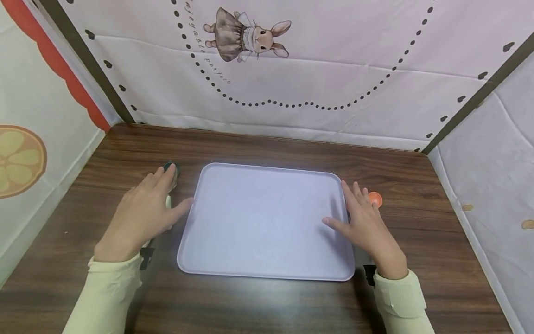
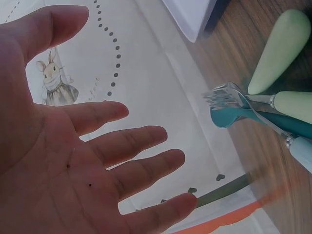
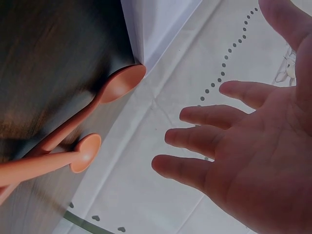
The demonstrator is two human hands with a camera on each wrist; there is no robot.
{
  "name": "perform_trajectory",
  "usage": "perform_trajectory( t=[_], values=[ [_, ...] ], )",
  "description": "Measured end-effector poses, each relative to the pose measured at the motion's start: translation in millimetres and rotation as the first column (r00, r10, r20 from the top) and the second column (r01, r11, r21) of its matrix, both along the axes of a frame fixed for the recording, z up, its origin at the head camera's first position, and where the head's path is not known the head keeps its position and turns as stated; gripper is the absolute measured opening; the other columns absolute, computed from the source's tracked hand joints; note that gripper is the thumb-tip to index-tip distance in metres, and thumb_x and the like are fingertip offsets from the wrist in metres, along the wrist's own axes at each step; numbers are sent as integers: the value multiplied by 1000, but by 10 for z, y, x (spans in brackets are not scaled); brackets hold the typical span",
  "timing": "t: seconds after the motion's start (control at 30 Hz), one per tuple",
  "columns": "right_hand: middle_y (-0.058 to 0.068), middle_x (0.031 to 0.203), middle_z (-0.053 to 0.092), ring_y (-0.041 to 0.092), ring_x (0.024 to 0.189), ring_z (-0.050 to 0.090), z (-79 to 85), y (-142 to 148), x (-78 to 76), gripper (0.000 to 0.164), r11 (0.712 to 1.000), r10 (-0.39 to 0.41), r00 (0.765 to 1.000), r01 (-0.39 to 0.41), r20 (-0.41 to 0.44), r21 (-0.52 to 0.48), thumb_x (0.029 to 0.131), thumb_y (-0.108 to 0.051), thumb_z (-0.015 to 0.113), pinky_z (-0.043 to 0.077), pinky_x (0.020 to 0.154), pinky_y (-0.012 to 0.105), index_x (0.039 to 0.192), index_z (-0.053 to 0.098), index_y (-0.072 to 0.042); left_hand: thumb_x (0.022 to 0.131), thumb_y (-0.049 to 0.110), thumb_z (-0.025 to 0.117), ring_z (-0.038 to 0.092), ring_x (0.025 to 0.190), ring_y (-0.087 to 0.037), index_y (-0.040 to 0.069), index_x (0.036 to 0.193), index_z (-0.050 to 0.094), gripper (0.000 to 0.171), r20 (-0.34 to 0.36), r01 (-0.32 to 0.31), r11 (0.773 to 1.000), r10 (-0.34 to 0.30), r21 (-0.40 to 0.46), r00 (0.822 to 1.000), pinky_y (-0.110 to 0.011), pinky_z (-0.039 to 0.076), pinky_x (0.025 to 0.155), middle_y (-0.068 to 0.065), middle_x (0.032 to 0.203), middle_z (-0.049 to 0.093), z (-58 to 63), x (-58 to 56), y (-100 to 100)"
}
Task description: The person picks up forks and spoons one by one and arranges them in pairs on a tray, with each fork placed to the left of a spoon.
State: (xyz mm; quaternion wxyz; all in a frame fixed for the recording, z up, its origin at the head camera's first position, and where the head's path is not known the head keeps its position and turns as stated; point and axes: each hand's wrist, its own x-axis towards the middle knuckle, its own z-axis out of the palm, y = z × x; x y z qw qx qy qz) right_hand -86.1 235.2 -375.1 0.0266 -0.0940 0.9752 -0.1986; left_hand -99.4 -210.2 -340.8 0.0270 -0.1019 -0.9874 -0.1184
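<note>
Mostly hidden from above, cutlery [image 1: 168,202] beneath left hand [image 1: 142,213], cropped orange spoons [image 3: 119,87] near right hand [image 1: 368,224], all fingers [image 2: 130,144] loose

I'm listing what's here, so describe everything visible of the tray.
The tray is a pale lavender rectangle with rounded corners and a raised rim, smooth and plastic-looking. It lies flat, face up, on the brown wood-grain table, long sides running left to right. The left hand is by its left side, the right hand by its right; whether either touches the rim, I cannot tell.

Soft glare pales the near tabletop [image 1: 267,299] — the 2 wrist views look dimmer.
</note>
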Motion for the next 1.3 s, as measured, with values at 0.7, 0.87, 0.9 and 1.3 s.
perform_trajectory(
  t=[0.7,0.87,0.9,1.3],
  values=[
    [26,142,33,39,128,26,-40,15,-15,87,999,41,999,-41,-3,0,83,-50,62,29,99,62,144,26,0,84,52,57,42,113,-47,-3,140,30,83,19,-3,1000,3,25,1000,-66,40,84,-31,131,43,-79,56,-116],
    [25,140,37,36,126,32,-56,14,-19,85,999,47,999,-47,-15,-11,83,-48,63,32,100,57,142,28,2,85,47,58,41,113,-48,-2,142,27,81,61,-11,1000,9,29,998,-66,40,84,-34,129,43,-89,81,-168],
    [24,139,37,36,126,32,-58,13,-20,85,999,46,999,-46,-15,-14,83,-47,63,32,100,56,141,28,3,85,45,58,41,113,-49,-3,142,26,81,74,-15,999,13,31,997,-67,39,84,-34,129,43,-91,89,-179],
    [29,133,43,39,120,38,-61,20,-17,80,999,33,999,-33,-3,-31,82,-41,66,34,98,56,137,34,7,87,34,57,45,105,-50,-2,141,28,71,139,-64,998,59,28,988,-68,41,78,-35,122,46,-186,162,-330]
  ],
)
